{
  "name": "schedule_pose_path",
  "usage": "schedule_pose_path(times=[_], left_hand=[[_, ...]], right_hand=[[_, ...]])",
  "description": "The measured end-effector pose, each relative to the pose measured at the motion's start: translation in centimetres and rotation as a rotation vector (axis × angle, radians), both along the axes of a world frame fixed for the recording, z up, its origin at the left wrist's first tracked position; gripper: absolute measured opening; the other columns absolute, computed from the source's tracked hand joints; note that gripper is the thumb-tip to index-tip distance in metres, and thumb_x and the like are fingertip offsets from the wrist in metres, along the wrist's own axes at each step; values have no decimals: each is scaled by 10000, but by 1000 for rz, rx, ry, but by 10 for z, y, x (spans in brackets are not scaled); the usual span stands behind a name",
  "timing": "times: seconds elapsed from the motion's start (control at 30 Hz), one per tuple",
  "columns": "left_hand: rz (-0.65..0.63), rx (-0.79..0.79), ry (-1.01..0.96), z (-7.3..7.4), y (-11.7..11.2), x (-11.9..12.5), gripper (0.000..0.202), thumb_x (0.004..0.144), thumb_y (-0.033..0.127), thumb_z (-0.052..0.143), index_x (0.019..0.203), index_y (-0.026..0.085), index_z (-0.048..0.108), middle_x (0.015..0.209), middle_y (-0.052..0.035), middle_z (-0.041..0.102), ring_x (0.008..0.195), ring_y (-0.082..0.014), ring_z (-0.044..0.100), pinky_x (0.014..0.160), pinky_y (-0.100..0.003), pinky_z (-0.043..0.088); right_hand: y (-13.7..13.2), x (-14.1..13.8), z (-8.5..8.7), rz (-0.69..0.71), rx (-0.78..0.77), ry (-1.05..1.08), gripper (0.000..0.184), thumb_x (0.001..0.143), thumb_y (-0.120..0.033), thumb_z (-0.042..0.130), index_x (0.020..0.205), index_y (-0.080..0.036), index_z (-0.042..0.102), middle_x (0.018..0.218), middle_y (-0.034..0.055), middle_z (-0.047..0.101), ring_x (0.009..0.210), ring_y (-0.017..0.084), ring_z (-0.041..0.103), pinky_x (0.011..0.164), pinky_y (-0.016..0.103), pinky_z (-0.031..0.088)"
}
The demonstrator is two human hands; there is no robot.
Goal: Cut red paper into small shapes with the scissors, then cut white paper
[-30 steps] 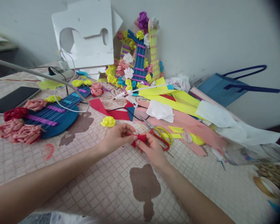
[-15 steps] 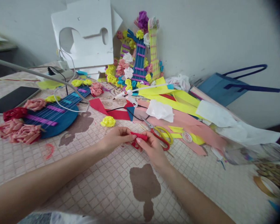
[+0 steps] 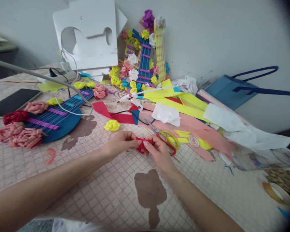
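Observation:
Both of my hands meet over the tabletop and pinch a small folded red paper strip (image 3: 143,144). My left hand (image 3: 120,143) grips its left end with thumb and forefinger. My right hand (image 3: 159,153) holds the right end, fingers curled round it. Just beyond my right hand lie scissors (image 3: 166,138) with yellow and red handles. A yellow paper rose (image 3: 112,125) rests a little past my left hand.
A blue paper guitar (image 3: 54,116) with pink and red roses lies at the left, beside a black phone (image 3: 13,101). A glue gun (image 3: 131,97) and coloured paper strips (image 3: 181,103) cover the middle. More decorated guitars (image 3: 145,58) lean on the wall; a blue bag (image 3: 232,90) stands right.
The red strip has been folded and crumpled tighter between my fingers; my right thumb has shifted over it. Both hands stay in the same spot.

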State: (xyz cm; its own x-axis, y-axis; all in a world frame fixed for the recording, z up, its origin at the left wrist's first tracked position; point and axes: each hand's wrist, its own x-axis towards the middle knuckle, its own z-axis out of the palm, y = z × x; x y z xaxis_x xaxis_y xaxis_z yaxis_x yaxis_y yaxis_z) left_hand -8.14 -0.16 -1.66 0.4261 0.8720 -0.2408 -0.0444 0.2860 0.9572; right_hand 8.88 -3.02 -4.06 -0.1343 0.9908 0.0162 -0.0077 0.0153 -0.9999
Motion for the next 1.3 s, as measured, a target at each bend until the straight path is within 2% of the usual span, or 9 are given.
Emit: schedule_pose_path(times=[0.37,0.67,0.83,1.07,1.2,1.3], left_hand=[[3,49,44,-1,1,-1,222,690,309,729,630,143,595,615,-7,644,583,-110,564,569,-233,401],[3,143,153,-5,1,-2,241,686,329,731,632,146,584,570,27,568,525,-88,492,490,-207,335],[-26,92,55,-4,2,-1,179,708,294,722,731,145,627,677,-9,658,620,-113,584,578,-222,431],[35,-21,-46,-4,0,1,164,783,281,654,693,150,616,660,-1,648,639,-115,609,653,-241,476],[58,-64,-83,-5,0,2,266,808,395,636,709,147,637,703,-26,668,674,-140,624,692,-273,494],[9,-48,-59,-5,0,2,328,804,459,635,722,142,653,713,-35,678,689,-146,631,677,-265,484]], right_hand=[[-1,-1,3,31,-42,13,167,839,-356,621,786,-204,580,647,-33,532,567,111,453,517,235,356],[1,0,7,21,-4,-65,180,824,-337,607,722,-199,554,630,-38,488,559,110,416,520,241,332],[1,1,7,-13,35,-74,168,832,-323,591,725,-200,547,666,-28,497,589,116,427,544,244,346],[1,0,7,-43,51,-88,166,829,-308,589,711,-205,534,637,-34,467,571,116,397,525,245,326],[1,1,6,-47,49,-92,164,832,-312,588,717,-208,535,632,-39,466,567,118,396,525,247,321],[0,2,5,-44,54,-87,159,833,-304,587,717,-208,538,639,-39,477,569,118,402,527,246,326]])
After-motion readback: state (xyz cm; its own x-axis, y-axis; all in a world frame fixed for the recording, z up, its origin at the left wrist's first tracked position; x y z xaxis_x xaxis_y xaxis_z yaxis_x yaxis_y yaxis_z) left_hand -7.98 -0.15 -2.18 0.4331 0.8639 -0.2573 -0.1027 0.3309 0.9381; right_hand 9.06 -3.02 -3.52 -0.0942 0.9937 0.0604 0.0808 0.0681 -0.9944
